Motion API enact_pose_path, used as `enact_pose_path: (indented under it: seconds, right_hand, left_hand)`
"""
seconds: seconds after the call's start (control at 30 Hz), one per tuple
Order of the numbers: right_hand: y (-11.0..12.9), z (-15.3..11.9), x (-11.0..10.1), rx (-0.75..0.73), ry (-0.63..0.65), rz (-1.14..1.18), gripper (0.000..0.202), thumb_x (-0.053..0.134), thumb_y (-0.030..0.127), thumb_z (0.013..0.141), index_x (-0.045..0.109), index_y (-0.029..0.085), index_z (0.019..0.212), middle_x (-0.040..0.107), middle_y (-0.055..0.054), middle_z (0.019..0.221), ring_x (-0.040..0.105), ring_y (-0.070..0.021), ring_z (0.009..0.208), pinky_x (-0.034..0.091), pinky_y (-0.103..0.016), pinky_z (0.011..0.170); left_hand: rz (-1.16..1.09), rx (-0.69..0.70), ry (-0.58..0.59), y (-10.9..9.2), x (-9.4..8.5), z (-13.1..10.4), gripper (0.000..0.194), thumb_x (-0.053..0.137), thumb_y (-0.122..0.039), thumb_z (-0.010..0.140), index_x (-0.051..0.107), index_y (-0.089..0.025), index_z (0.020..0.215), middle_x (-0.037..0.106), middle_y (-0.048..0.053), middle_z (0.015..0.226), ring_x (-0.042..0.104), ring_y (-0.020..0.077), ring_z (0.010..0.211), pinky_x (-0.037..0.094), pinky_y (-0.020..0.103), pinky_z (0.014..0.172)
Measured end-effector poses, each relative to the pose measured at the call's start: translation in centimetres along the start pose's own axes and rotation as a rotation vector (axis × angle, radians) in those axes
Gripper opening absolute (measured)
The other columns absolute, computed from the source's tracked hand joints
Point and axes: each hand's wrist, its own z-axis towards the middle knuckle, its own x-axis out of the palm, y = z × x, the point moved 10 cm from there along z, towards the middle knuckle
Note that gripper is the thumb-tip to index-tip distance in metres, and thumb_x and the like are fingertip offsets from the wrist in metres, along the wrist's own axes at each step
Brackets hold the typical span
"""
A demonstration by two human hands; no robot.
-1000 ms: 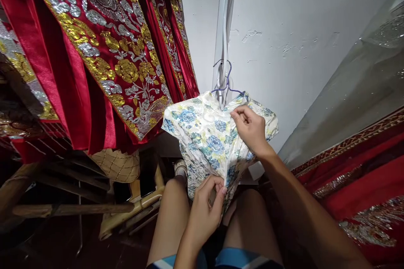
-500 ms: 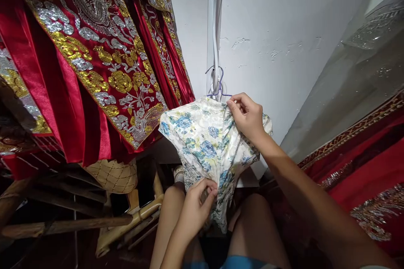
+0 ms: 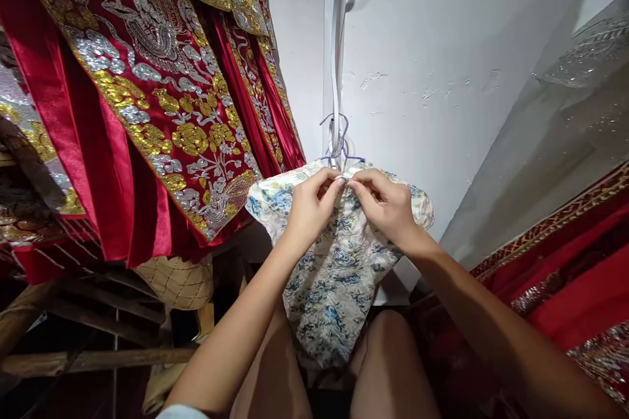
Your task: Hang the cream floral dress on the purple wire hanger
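A white garment with blue and yellow flowers [image 3: 339,268] hangs in front of me on a thin purple wire hanger [image 3: 344,137]. Both my hands meet at its neckline, just below the hanger. My left hand [image 3: 314,203] pinches the left edge of the neck opening between thumb and finger. Close beside it, my right hand [image 3: 384,201] pinches the right edge the same way. Fingertips hide the exact bit of cloth or fastening between them. Below, the front of the garment falls down between my knees.
A white strap [image 3: 337,33] runs down the pale wall [image 3: 427,33] to the hanger. Red costumes with gold and silver sequins [image 3: 191,137] hang at left. Beneath them stands a wooden chair frame [image 3: 98,361]. Red beaded fabric [image 3: 565,288] and clear plastic covering [image 3: 535,124] are at right.
My left hand has moved up from the lower front of the garment to the neckline beside my right hand. The garment's front now hangs flatter, and the hanger sits slightly lower in view.
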Motion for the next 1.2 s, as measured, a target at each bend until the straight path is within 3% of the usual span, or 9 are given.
enact_pose_path:
  seconds: [0.3, 0.4, 0.5, 0.63, 0.73, 0.8, 0.9, 1.07, 1.2]
  right_hand:
    - [-2.5, -3.5, 3.0, -0.101, 0.082, -0.049, 0.022, 0.057, 0.03, 0.099, 0.077, 0.023, 0.103, 0.08, -0.005, 0.089, 0.07, -0.017, 0.067, 0.052, -0.029, 0.064]
    - [-3.4, -6.1, 5.7, -0.065, 0.28, -0.044, 0.025, 0.053, 0.033, 0.101, 0.077, 0.024, 0.101, 0.08, -0.004, 0.089, 0.072, -0.0178, 0.071, 0.052, -0.028, 0.066]
    - [-3.7, -9.6, 8.2, -0.029, 0.465, 0.036, 0.027, 0.051, 0.035, 0.102, 0.076, 0.025, 0.1, 0.079, -0.003, 0.087, 0.071, -0.0168, 0.068, 0.049, -0.026, 0.064]
    - [-3.0, -12.7, 9.6, 0.014, 0.547, 0.112, 0.027, 0.049, 0.037, 0.102, 0.073, 0.025, 0.097, 0.076, -0.001, 0.078, 0.066, -0.0147, 0.061, 0.042, -0.023, 0.059]
    - [-2.1, -13.6, 10.0, 0.072, 0.58, 0.138, 0.028, 0.047, 0.037, 0.102, 0.07, 0.024, 0.093, 0.066, 0.002, 0.064, 0.057, -0.013, 0.053, 0.036, -0.023, 0.056]
    - [-1.6, -14.0, 10.2, 0.134, 0.617, 0.173, 0.028, 0.046, 0.037, 0.102, 0.069, 0.024, 0.091, 0.055, 0.005, 0.054, 0.048, -0.0121, 0.047, 0.032, -0.023, 0.053]
    - [-0.9, -14.7, 10.4, 0.219, 0.668, 0.227, 0.025, 0.047, 0.037, 0.101, 0.066, 0.025, 0.089, 0.042, 0.008, 0.051, 0.039, -0.0113, 0.044, 0.027, -0.023, 0.051]
    - [-1.0, -15.4, 9.5, 0.318, 0.679, 0.292, 0.023, 0.048, 0.038, 0.101, 0.061, 0.024, 0.088, 0.032, 0.01, 0.052, 0.032, -0.0107, 0.045, 0.023, -0.024, 0.051]
    - [-1.9, -15.3, 8.5, 0.365, 0.644, 0.328, 0.022, 0.048, 0.037, 0.101, 0.056, 0.023, 0.085, 0.028, 0.01, 0.054, 0.027, -0.0112, 0.047, 0.022, -0.026, 0.052]
  left_hand:
    - [-0.192, -0.064, -0.106, 0.1, 0.2, -0.1, 0.018, 0.06, -0.031, 0.095, 0.063, -0.017, 0.084, 0.059, -0.001, 0.071, 0.053, 0.0128, 0.066, 0.04, 0.025, 0.063]
    - [-0.191, -0.023, -0.2, -0.7, -1.7, 0.8, 0.015, 0.063, -0.03, 0.094, 0.066, -0.017, 0.086, 0.06, -0.001, 0.072, 0.054, 0.0126, 0.067, 0.04, 0.024, 0.063]
    - [-0.171, 0.006, -0.327, -0.2, -5.4, 1.4, 0.014, 0.066, -0.031, 0.092, 0.068, -0.018, 0.088, 0.063, 0.001, 0.078, 0.057, 0.013, 0.072, 0.044, 0.024, 0.067]
    - [-0.308, -0.217, -0.552, 5.8, -11.7, 0.5, 0.011, 0.07, -0.028, 0.088, 0.068, -0.019, 0.083, 0.061, -0.001, 0.077, 0.057, 0.011, 0.069, 0.046, 0.021, 0.064]
    - [-0.627, -0.55, -0.668, 12.7, -13.4, -2.3, 0.019, 0.065, -0.023, 0.092, 0.06, -0.017, 0.074, 0.057, -0.002, 0.068, 0.054, 0.0098, 0.06, 0.047, 0.02, 0.059]
    - [-0.771, -0.727, -0.739, 16.2, -13.1, -4.9, 0.024, 0.059, -0.019, 0.095, 0.055, -0.018, 0.072, 0.055, -0.002, 0.061, 0.054, 0.0101, 0.056, 0.049, 0.021, 0.061]
    - [-0.802, -0.865, -0.778, 19.3, -11.2, -8.6, 0.022, 0.052, -0.014, 0.096, 0.054, -0.018, 0.075, 0.056, -0.002, 0.058, 0.058, 0.0112, 0.056, 0.053, 0.022, 0.065]
    - [-0.779, -1.009, -0.616, 21.3, -5.9, -12.9, 0.013, 0.055, -0.016, 0.09, 0.057, -0.017, 0.077, 0.061, -0.001, 0.059, 0.062, 0.0126, 0.052, 0.053, 0.025, 0.061]
    - [-0.707, -1.027, -0.462, 21.9, -3.7, -14.1, 0.006, 0.066, -0.018, 0.08, 0.06, -0.018, 0.077, 0.061, -0.002, 0.059, 0.06, 0.0118, 0.052, 0.05, 0.023, 0.06]
